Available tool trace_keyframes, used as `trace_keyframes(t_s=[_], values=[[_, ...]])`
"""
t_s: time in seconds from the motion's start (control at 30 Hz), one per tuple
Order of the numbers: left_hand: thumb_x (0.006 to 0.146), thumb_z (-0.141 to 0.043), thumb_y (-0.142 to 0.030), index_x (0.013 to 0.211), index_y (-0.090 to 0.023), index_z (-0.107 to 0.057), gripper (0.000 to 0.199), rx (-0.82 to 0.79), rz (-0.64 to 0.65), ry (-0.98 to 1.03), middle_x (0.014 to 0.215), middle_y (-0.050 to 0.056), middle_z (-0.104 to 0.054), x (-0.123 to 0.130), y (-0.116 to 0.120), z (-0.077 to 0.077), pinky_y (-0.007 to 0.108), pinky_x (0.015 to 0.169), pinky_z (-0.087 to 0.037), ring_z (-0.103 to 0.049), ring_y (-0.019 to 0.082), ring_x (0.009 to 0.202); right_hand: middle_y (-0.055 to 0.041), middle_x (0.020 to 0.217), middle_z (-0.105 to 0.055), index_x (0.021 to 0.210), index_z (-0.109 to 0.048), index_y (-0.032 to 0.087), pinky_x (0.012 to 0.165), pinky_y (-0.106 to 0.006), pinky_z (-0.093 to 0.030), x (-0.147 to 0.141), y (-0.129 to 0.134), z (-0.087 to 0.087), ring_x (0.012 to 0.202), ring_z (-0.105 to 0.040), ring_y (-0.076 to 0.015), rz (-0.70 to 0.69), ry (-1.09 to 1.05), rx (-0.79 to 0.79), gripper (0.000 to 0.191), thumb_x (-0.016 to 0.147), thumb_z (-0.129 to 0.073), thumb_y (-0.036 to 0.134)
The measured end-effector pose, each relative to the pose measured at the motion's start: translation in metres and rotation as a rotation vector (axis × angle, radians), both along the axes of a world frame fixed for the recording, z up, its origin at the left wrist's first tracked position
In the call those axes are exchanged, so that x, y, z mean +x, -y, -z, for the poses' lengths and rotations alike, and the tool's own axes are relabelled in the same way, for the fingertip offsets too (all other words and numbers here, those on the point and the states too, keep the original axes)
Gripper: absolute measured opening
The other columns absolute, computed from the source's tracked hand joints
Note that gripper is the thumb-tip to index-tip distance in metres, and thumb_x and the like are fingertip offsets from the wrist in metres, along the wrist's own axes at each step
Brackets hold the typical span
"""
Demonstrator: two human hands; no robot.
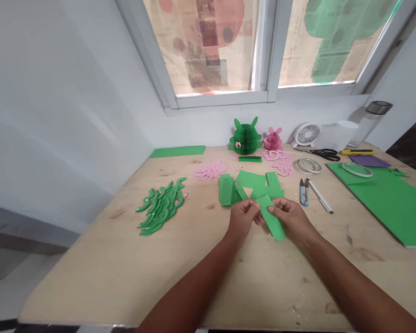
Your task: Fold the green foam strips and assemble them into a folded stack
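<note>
Both hands hold one green paper strip (273,224) above the middle of the wooden table. My left hand (244,215) pinches its upper left edge, thumb on top. My right hand (291,216) grips the strip's right side between thumb and fingers. The strip slants down to the right, its lower end free. Just beyond the hands lie cut green paper pieces (250,178), some overlapping, and a folded green stack (225,189) at their left. Blue snips (303,193) and a white pen (321,196) rest to the right of my right hand.
Green curved cutouts (162,206) are heaped on the left, pink cutouts (211,170) behind them. Along the back stand a green paper figure (246,138), a pink one (273,139), a small fan (307,134) and a bottle (369,122). Scissors (324,153), tape rolls (308,165) and green sheets (388,199) lie right.
</note>
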State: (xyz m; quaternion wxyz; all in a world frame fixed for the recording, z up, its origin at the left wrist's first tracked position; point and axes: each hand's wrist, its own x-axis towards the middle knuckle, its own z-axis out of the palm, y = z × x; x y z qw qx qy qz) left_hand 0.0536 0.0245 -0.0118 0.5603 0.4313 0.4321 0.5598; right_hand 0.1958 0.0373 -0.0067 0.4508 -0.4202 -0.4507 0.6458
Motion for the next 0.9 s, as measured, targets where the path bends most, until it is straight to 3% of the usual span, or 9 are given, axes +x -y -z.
trace_keyframes(t_s=[0.37,0.67,0.9], values=[[0.069,-0.059,-0.033,0.055,-0.016,-0.053,0.023,-0.032,-0.018,0.045,0.044,-0.001,-0.055,0.0019,0.0009,-0.0011,0.021,0.042,-0.040,-0.049,0.010,0.039,0.0047,0.054,-0.050,0.068,-0.056,0.018,0.048,-0.024,-0.033,0.0005,0.0002,0.0006,0.048,-0.044,-0.0099,0.004,0.055,0.040,0.029,0.061,-0.075,0.038],[0.071,-0.059,-0.037,0.054,-0.017,-0.054,0.027,0.053,0.012,-0.079,0.043,-0.002,-0.053,0.0016,0.0029,-0.0004,0.022,0.044,-0.040,-0.048,0.009,0.040,0.0030,0.058,-0.055,0.069,-0.057,0.018,0.051,-0.025,-0.037,-0.0016,0.0035,-0.0063,0.052,-0.049,-0.0113,-0.017,0.047,0.050,0.032,0.061,-0.074,0.042],[0.071,-0.060,-0.037,0.052,-0.017,-0.053,0.028,0.055,0.033,-0.108,0.041,-0.003,-0.052,0.0043,0.0053,-0.0038,0.022,0.044,-0.040,-0.047,0.009,0.038,0.0048,0.056,-0.050,0.067,-0.056,0.018,0.048,-0.023,-0.035,-0.0020,0.0022,-0.0035,0.050,-0.045,-0.0100,0.017,0.091,0.103,0.031,0.060,-0.074,0.042]])
